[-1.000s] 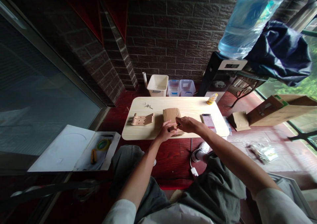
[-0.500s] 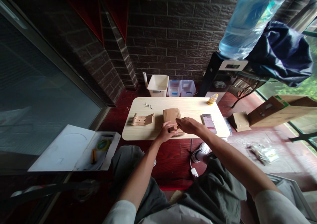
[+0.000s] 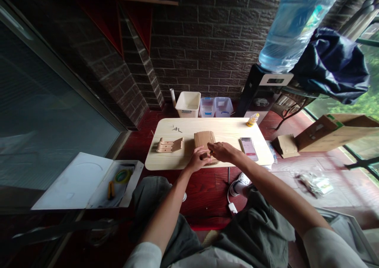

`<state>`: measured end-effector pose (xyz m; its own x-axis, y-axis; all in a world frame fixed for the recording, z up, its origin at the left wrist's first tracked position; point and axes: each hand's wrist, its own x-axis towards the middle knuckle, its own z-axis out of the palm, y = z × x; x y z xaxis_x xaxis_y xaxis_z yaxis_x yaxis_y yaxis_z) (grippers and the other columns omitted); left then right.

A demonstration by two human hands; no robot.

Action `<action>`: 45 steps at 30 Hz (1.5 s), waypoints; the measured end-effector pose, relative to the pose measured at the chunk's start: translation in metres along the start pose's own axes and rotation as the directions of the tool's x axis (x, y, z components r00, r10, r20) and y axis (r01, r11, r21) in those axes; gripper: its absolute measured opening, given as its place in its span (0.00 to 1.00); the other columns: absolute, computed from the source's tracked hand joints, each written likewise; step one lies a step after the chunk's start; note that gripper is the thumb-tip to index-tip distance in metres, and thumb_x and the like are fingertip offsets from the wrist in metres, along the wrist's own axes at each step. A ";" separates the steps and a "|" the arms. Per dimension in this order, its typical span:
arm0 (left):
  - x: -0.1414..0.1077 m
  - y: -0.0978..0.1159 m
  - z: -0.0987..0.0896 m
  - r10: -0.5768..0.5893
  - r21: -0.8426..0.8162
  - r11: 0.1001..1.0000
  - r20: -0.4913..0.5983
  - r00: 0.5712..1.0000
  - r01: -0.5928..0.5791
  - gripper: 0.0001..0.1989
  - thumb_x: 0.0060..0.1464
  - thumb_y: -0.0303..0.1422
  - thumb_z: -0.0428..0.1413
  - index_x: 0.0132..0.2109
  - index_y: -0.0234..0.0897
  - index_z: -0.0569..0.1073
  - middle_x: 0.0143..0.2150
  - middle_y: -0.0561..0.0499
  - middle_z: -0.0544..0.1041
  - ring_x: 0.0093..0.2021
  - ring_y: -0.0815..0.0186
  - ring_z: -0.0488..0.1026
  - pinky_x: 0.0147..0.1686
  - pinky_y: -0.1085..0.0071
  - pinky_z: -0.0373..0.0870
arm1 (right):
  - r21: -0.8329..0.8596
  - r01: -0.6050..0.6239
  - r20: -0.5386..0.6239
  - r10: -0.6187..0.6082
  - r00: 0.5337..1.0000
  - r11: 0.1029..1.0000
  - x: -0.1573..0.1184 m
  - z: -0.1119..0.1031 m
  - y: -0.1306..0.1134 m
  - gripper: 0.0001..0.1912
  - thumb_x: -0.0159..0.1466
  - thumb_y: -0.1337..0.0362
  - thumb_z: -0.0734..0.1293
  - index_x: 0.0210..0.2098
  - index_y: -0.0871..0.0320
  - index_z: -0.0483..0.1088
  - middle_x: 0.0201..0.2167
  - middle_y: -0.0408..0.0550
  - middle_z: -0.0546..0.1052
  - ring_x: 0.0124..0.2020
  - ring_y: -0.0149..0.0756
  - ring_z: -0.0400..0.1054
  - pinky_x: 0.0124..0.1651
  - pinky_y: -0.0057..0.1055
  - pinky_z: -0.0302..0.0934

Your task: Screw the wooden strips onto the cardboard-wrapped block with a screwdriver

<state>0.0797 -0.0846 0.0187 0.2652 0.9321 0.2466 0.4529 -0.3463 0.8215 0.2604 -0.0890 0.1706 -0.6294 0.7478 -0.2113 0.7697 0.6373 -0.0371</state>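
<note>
across the pale rectangular wooden table (image 3: pixel 229 128), a hand could pass between the light-brown notched wooden piece (image 3: pixel 169 145) and the brown rectangular cardboard piece (image 3: pixel 204 137). small silvery metal screws (image 3: pixel 177 129) stand in the way of a low sweep behind the wooden piece. right of the cardboard, a lane runs along the back as far as the small clear-and-yellow plastic bottle (image 3: pixel 252 120). nearer, the bare right hand (image 3: pixel 222 151) closes that lane, with the flat pinkish rectangular phone (image 3: pixel 249 148) lying beyond it.
</note>
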 end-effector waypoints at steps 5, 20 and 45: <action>-0.001 0.002 -0.001 0.005 0.019 1.000 0.019 1.000 -0.005 0.15 0.45 0.34 0.69 0.42 0.39 0.81 0.55 0.44 0.77 0.65 0.49 0.64 0.65 0.53 0.59 | 0.012 -0.022 0.036 0.022 0.999 1.000 0.005 0.001 0.002 0.17 0.71 0.62 0.58 0.56 0.63 0.61 0.43 0.61 0.79 0.42 0.46 0.76 0.35 0.30 0.62; -0.002 -0.002 0.003 0.009 -0.005 1.000 -0.026 1.000 -0.009 0.19 0.46 0.33 0.68 0.47 0.40 0.79 0.55 0.44 0.76 0.65 0.52 0.64 0.64 0.54 0.61 | 0.029 -0.056 0.054 0.054 0.997 0.998 0.001 -0.008 0.002 0.19 0.67 0.64 0.61 0.56 0.63 0.61 0.44 0.61 0.79 0.44 0.49 0.76 0.38 0.32 0.64; 0.001 0.001 0.001 -0.002 0.016 1.000 0.013 1.000 0.002 0.13 0.45 0.35 0.68 0.40 0.40 0.81 0.54 0.45 0.77 0.64 0.51 0.64 0.65 0.53 0.59 | 0.010 -0.054 0.046 0.053 0.997 0.998 -0.003 -0.008 -0.004 0.18 0.70 0.60 0.58 0.56 0.61 0.61 0.45 0.61 0.79 0.45 0.47 0.76 0.39 0.32 0.64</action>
<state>0.0813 -0.0846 0.0191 0.2752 0.9313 0.2386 0.4673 -0.3465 0.8134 0.2585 -0.0919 0.1790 -0.5817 0.7714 -0.2581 0.8036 0.5941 -0.0358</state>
